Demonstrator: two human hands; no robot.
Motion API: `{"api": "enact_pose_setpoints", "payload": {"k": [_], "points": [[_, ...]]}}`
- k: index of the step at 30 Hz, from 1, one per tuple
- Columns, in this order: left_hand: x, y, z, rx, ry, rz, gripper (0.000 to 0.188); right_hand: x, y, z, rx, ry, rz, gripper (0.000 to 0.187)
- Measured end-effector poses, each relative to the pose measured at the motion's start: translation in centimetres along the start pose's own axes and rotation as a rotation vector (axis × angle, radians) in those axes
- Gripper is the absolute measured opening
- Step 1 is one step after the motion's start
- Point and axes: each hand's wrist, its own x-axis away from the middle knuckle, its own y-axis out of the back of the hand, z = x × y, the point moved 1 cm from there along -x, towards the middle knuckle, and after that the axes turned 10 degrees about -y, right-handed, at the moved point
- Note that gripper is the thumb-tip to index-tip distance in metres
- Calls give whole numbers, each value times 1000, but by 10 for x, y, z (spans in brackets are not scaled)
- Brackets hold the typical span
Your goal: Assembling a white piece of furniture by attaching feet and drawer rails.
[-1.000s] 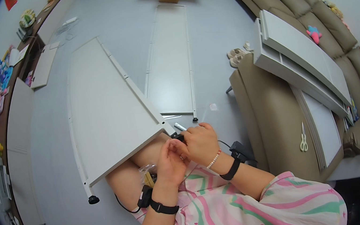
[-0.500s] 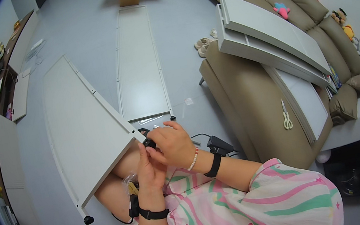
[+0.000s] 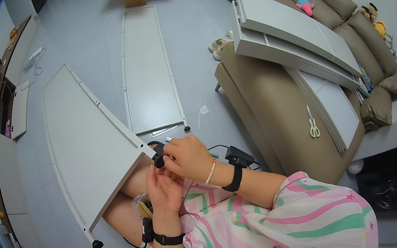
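The right hand (image 3: 185, 154) pinched the black levelling foot (image 3: 159, 161) at my white panel (image 3: 94, 141)'s four-o'clock corner; the left hand (image 3: 166, 192) cupped, half-open, at six o'clock below. I saw more foot than earlier.

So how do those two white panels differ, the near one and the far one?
The near panel has its close end over the person's leg; the far panel lies on the floor. The right hand grips a black foot at the near panel's corner; no hand touches the far panel. Both are long and white.
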Motion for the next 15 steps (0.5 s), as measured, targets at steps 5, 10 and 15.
{"api": "enact_pose_setpoints", "payload": {"k": [5, 10, 15], "points": [[2, 5, 4, -96, -39, 15, 36, 1, -1, 1, 7, -60, 6, 16], [-1, 6, 2, -144, -61, 13, 38, -2, 3, 7, 87, 27, -81, 14], [-5, 5, 3, -170, -82, -11, 42, 1, 2, 11, 193, 127, -109, 12]]}}
